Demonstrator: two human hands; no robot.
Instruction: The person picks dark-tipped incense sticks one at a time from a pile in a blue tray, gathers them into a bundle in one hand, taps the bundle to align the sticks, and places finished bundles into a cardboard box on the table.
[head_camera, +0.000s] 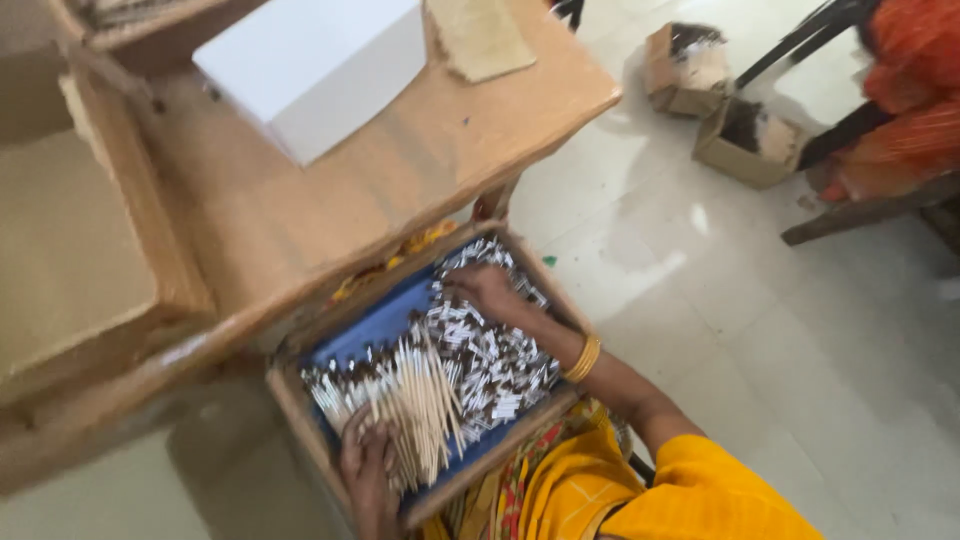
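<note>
A shallow wooden tray (290, 392) with a blue lining rests on my lap, half under the table edge. It holds a heap of thin sticks (470, 360) with brown and white wrapped ends. My left hand (368, 468) presses on a bundle of pale sticks (415, 400) at the tray's near corner, fingers curled over them. My right hand (485, 292), with a gold bangle on the wrist, reaches into the far side of the heap, fingers spread on the sticks.
A wooden table (330, 190) carries a white box (315, 65) and a tan cloth (480, 35). A large wooden tray (130, 230) sits at its left. Two small cardboard boxes (745, 140) lie on the tiled floor. A person in orange (900, 90) sits at the upper right.
</note>
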